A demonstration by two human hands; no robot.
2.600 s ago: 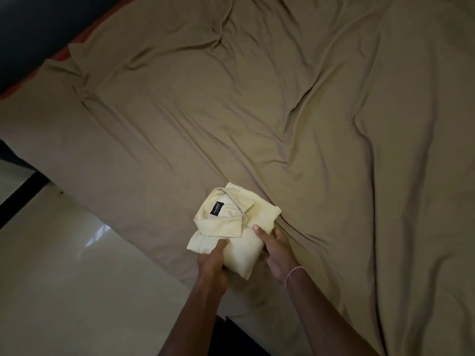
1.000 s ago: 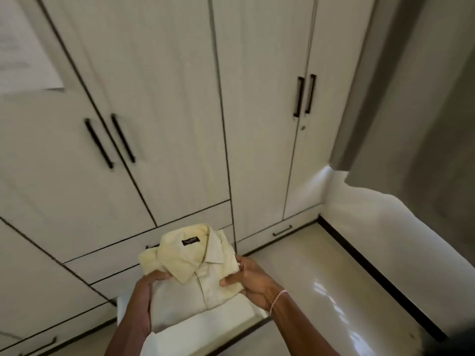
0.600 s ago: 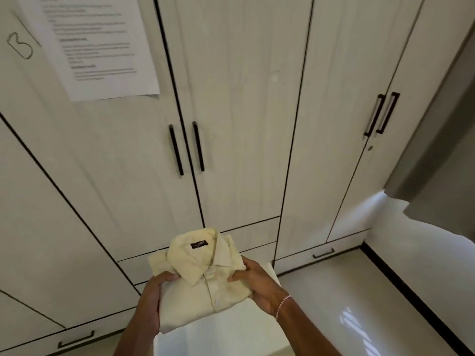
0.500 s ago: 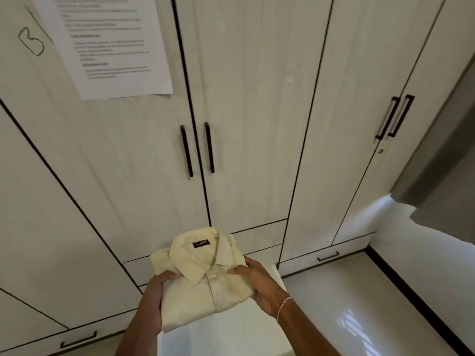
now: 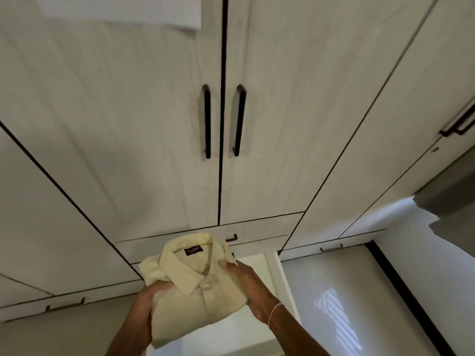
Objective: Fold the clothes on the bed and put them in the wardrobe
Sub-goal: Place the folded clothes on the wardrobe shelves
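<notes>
There is a single view, from a wide-angle camera worn on the head, looking forward and down at close range. The left grip (image 5: pixel 147 303) and right grip (image 5: pixel 248 285), holding the folded shirt (image 5: pixel 195 291), sit low in frame. The wardrobe (image 5: pixel 270 124) doors rise just beyond them, with the floor (image 5: pixel 334 291) to their right.

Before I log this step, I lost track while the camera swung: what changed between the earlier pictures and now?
The folded shirt was lifted off the bed and carried to the wardrobe, ending close below its middle door handles. Unchanged: the left grip and right grip hold the shirt's sides as before, it stays folded with the collar up, and the doors remain closed.
</notes>
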